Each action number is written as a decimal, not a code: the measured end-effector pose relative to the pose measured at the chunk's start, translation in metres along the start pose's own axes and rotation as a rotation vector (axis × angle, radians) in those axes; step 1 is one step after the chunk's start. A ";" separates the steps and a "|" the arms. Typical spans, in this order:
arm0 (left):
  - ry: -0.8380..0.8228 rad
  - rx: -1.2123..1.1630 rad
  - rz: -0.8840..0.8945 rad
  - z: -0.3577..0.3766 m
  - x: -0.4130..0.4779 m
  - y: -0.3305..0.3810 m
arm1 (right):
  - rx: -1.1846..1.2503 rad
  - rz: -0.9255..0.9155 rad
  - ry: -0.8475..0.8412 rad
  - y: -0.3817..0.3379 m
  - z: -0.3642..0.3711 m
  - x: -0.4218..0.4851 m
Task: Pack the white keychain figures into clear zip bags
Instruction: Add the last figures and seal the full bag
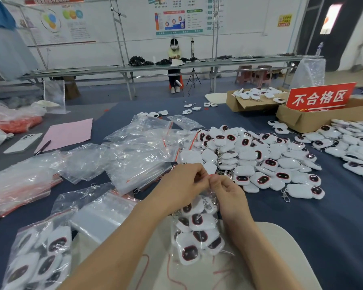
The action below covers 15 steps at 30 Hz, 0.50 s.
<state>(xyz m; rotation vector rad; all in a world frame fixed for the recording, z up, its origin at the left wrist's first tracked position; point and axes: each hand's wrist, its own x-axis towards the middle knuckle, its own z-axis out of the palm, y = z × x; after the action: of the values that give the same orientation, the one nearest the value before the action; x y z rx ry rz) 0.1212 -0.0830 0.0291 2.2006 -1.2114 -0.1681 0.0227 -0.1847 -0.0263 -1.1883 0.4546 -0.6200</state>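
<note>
My left hand (183, 181) and my right hand (226, 194) meet at the red zip strip of a clear bag (198, 229) and pinch its top edge. The bag hangs below them and holds several white keychain figures with dark oval faces. A big loose heap of the same figures (258, 158) lies on the blue table just beyond my hands. A filled zip bag (40, 256) lies at the lower left. Empty clear zip bags (134, 151) are piled to the left of the heap.
Two cardboard boxes (314, 119) with a red sign (320, 97) stand at the right back. A phone (23, 142), a pen and a pink sheet (69, 132) lie at the left. A seated person (174, 65) works at a far bench.
</note>
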 end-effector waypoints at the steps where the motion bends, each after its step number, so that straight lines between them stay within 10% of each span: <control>1: -0.006 0.012 0.004 0.000 0.000 0.001 | 0.001 -0.001 -0.010 -0.001 0.000 0.000; 15: -0.056 0.063 -0.026 -0.001 -0.007 -0.002 | -0.103 -0.020 0.059 0.002 0.001 0.002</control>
<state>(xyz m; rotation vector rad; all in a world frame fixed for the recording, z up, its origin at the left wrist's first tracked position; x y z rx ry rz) 0.1188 -0.0763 0.0280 2.2808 -1.2338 -0.2064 0.0251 -0.1846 -0.0283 -1.2757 0.5301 -0.6560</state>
